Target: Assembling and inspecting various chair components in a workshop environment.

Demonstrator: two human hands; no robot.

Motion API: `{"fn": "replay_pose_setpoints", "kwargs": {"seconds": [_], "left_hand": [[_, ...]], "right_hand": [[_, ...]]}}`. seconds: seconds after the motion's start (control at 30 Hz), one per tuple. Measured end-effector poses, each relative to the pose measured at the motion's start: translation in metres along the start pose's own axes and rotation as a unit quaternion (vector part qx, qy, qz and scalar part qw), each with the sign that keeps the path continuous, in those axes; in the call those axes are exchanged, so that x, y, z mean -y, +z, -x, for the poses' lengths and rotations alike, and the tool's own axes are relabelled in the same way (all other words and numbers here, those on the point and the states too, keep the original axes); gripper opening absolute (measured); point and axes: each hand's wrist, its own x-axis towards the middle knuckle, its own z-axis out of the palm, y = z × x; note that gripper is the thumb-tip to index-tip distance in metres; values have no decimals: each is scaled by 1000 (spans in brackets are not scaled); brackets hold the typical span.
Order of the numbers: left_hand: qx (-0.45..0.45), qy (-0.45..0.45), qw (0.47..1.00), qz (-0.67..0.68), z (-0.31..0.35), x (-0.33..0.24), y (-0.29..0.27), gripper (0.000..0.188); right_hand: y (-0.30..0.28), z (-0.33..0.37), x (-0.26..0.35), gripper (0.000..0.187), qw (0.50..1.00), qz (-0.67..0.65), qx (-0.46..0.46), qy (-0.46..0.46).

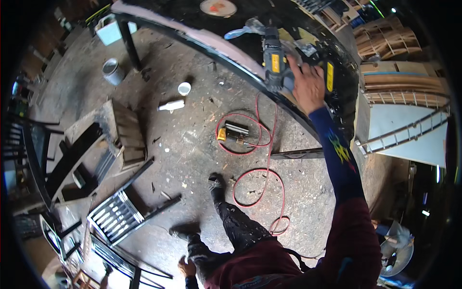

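Observation:
On the black tabletop (347,108) lies a grey and yellow power drill (273,58), chuck pointing away from me. My right hand (308,85) reaches over its right side, fingers spread; whether they touch the drill is hard to make out. Just beyond those fingers is a black block with a yellow label (329,76). A blue-handled scraper or brush (245,29) and crumpled scraps (304,41) lie around the drill. My left hand (186,266) hangs low by my leg, holding nothing visible, its fingers loosely apart.
A red hose (257,169) coils across the floor beside a yellow and black tool (222,134). A white bottle (171,105), cup (184,88) and bucket (112,72) stand or lie further left. Black chairs (115,216) crowd the left; a ladder (406,131) leans right.

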Motion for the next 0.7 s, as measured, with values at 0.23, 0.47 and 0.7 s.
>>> {"fn": "replay_pose_setpoints", "kwargs": {"seconds": [0.23, 0.47, 0.7], "left_hand": [[207, -28, 712, 671, -21, -223, -109, 59], [132, -129, 528, 829, 0, -99, -137, 50], [-30, -265, 522, 810, 57, 177, -173, 33]], "right_hand": [[-48, 133, 203, 82, 910, -377, -37, -171], [-93, 333, 487, 66, 780, -411, 208, -423], [-202, 403, 646, 49, 661, -473, 95, -574]]}}
